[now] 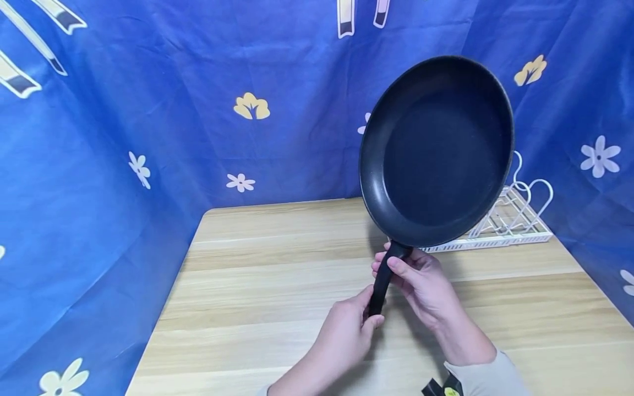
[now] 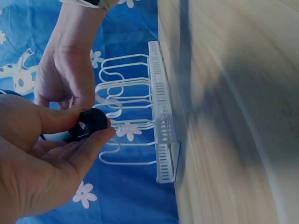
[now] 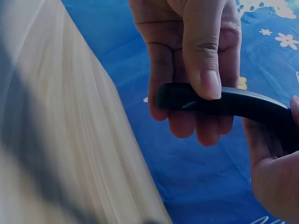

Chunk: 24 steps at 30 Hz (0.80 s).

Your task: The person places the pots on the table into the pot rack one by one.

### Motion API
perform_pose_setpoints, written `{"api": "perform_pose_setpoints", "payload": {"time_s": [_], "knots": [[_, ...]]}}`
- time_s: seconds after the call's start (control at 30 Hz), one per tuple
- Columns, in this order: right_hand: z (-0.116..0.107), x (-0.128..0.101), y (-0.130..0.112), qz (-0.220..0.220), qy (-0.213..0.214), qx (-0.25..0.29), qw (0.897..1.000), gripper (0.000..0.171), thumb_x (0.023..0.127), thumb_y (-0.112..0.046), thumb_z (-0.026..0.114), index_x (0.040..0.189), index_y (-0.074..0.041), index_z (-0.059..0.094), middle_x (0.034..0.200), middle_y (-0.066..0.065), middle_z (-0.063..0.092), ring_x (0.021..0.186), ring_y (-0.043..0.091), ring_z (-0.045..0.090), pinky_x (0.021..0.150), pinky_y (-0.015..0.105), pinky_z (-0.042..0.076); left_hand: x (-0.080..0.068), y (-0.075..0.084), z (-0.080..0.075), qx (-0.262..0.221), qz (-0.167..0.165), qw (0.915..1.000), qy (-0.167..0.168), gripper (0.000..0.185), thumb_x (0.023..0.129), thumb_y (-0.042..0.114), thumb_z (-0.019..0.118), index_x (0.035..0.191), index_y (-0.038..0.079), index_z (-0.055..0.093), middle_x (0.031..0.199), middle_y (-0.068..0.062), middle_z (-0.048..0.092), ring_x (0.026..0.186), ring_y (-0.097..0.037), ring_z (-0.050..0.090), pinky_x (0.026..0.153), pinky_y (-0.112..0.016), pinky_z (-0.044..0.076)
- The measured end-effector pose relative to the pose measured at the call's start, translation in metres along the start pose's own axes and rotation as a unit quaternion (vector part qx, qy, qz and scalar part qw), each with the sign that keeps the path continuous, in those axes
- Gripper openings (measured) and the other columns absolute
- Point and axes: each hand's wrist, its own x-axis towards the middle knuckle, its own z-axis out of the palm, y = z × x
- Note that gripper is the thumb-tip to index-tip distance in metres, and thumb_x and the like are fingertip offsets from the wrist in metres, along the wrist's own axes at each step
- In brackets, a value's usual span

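Observation:
A black frying pan [image 1: 441,159] is held up over the wooden table [image 1: 277,275], tilted so its empty inside faces me. Its black handle [image 1: 381,286] points down toward me. My right hand [image 1: 393,267] grips the handle just below the pan, thumb across the front. My left hand [image 1: 369,316] pinches the handle's end between thumb and fingers. In the left wrist view the left hand [image 2: 96,126] holds the handle's end [image 2: 88,122], with the right hand [image 2: 65,74] beyond it. The right wrist view shows the left thumb pressed on the handle [image 3: 243,105].
A white wire rack [image 1: 515,225] stands on the back right of the table, just behind the pan, and shows again as the rack [image 2: 156,116] in the left wrist view. A blue flowered cloth [image 1: 148,110] hangs round the table on all sides.

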Motion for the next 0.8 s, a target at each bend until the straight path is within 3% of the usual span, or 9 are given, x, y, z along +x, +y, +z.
{"api": "perform_pose_setpoints", "payload": {"time_s": [0.27,0.5,0.67,0.8], "knots": [[-0.008,-0.004,-0.007,-0.024,0.001,-0.01,1.0,0.023,0.106,0.004,0.061,0.118,-0.009,0.078,0.105,0.002,0.085,0.099,0.017,0.083,0.098,0.032,0.066,0.004,0.008,0.009,-0.034,0.011,0.9991,-0.023,0.025,0.1,0.01,0.075,0.124,0.013,0.067,0.088,0.005,0.075,0.078,0.001,0.058,0.072,-0.018,0.053],[-0.012,-0.01,-0.015,-0.058,0.039,-0.05,0.996,0.024,0.105,0.008,0.061,0.117,-0.005,0.077,0.106,0.003,0.082,0.096,0.016,0.083,0.095,0.035,0.067,0.012,0.011,0.02,-0.068,0.014,0.9967,-0.041,0.024,0.102,0.01,0.073,0.124,0.013,0.066,0.087,0.006,0.075,0.077,0.005,0.056,0.071,-0.014,0.05],[-0.015,-0.014,-0.024,-0.074,0.06,-0.08,0.992,0.023,0.104,0.01,0.061,0.119,0.0,0.076,0.106,0.005,0.083,0.097,0.016,0.083,0.095,0.037,0.067,0.019,0.012,0.029,-0.136,-0.015,0.9889,-0.059,0.043,0.103,0.009,0.072,0.145,0.015,0.064,0.108,-0.001,0.084,0.097,0.007,0.069,0.084,-0.013,0.058],[-0.019,-0.016,-0.034,-0.1,0.073,-0.094,0.988,0.023,0.104,0.012,0.06,0.12,0.004,0.074,0.106,0.008,0.083,0.095,0.018,0.083,0.094,0.037,0.067,0.029,0.013,0.036,-0.186,-0.029,0.9792,-0.076,0.05,0.104,0.011,0.071,0.153,0.017,0.061,0.125,-0.005,0.082,0.112,0.003,0.073,0.093,-0.014,0.059]]}}
